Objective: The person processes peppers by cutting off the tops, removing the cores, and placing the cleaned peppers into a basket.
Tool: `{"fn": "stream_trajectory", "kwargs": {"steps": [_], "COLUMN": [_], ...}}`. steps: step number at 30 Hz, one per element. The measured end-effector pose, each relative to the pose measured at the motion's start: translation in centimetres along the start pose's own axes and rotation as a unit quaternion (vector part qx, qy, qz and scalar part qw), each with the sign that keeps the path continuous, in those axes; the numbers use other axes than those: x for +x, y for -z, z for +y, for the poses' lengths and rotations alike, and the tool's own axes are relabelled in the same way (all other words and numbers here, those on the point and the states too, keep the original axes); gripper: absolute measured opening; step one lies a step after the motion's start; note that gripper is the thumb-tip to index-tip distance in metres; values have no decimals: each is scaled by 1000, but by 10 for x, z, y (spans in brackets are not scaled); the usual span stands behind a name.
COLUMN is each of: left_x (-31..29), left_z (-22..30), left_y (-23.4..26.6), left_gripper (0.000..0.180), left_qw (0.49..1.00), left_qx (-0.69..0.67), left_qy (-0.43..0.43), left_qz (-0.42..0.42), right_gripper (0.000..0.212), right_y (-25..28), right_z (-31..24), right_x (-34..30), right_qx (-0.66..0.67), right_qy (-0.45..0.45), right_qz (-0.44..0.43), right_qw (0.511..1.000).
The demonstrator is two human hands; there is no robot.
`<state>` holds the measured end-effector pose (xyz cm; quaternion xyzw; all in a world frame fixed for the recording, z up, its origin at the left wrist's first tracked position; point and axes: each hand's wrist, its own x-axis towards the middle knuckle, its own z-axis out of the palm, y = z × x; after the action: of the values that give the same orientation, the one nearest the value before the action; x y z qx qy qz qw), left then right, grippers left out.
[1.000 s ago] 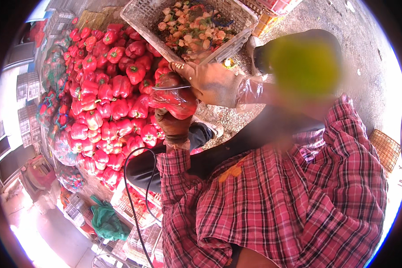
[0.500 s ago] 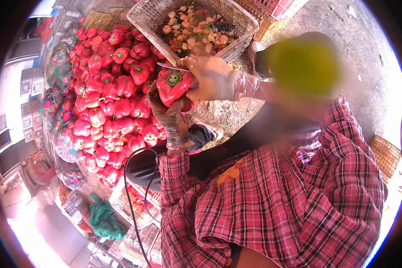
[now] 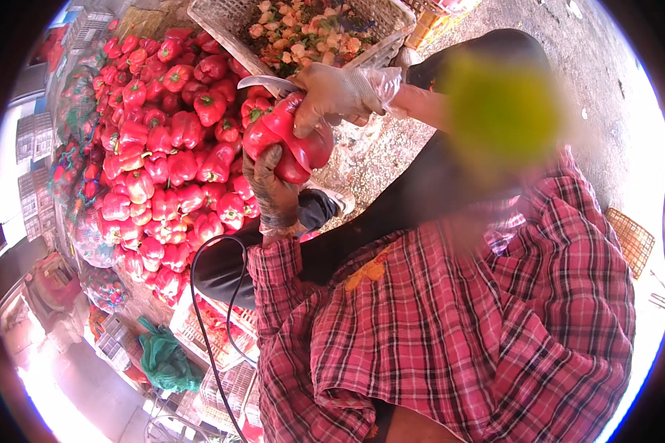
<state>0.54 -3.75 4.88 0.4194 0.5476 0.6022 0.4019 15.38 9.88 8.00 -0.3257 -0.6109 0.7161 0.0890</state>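
My left hand (image 3: pixel 275 193), in a stained glove, is wrapped round the lower side of a red bell pepper (image 3: pixel 279 131). The pepper's smooth lobed side is turned up, and its stem end does not show. In my right hand (image 3: pixel 340 90), also gloved, is a knife (image 3: pixel 264 83) with a slightly curved blade pointing left, above the pepper. Its handle is hidden in the fist. The right thumb presses on the pepper's upper side. Whether the skin is cut there, I cannot make out.
A big heap of red bell peppers (image 3: pixel 166 159) lies to the left, with filled net bags (image 3: pixel 89 236) along its far side. Beyond my hands stands a dirty plastic crate (image 3: pixel 388 46) holding pale pepper cores. A green net (image 3: pixel 168 360) and a black cable (image 3: pixel 207 332) are lower left.
The pepper has been turned over, so its green stem no longer faces up. My right thumb has come onto its side, and the knife still points left.
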Motion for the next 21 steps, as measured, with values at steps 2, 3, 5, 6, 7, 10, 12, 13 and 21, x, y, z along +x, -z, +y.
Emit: {"fn": "stream_trajectory", "kwargs": {"steps": [2, 3, 5, 6, 7, 10, 12, 13, 21], "left_x": [-3, 0, -5, -13, -13, -26, -31, -24, -21], "left_z": [-3, -23, -46, -52, -59, -73, -64, -63, -68], "left_y": [4, 14, 34, 42, 42, 42, 40, 35, 42], "left_gripper": [43, 43, 49, 50, 51, 51, 50, 50, 72], "left_qw": [983, 960, 917, 915, 914, 989, 998, 994, 984], "left_qx": [142, 202, 287, 304, 310, 109, 49, 86, 124], "left_qy": [-112, -191, -274, -265, -260, -99, -44, -67, -122], "left_qz": [-13, -29, -34, -25, -26, -1, 5, -19, 32], "right_gripper": [31, 30, 29, 29, 25, 23, 37, 35, 29], "right_y": [1, 3, 7, 6, 9, 9, 5, 27, 14], "right_z": [2, 8, 11, 11, 21, 38, 4, 16, 75], "right_x": [5, 6, 5, 4, 4, 5, -2, 18, 41], "right_qx": [-13, 27, 38, 44, 79, 156, 164, 186, 128], "right_qy": [-62, -40, -56, -63, -28, 25, -5, -73, 130], "right_qz": [-13, -15, -52, -78, -79, -96, -131, -240, -89], "right_qw": [998, 999, 996, 994, 993, 983, 978, 950, 979]}}
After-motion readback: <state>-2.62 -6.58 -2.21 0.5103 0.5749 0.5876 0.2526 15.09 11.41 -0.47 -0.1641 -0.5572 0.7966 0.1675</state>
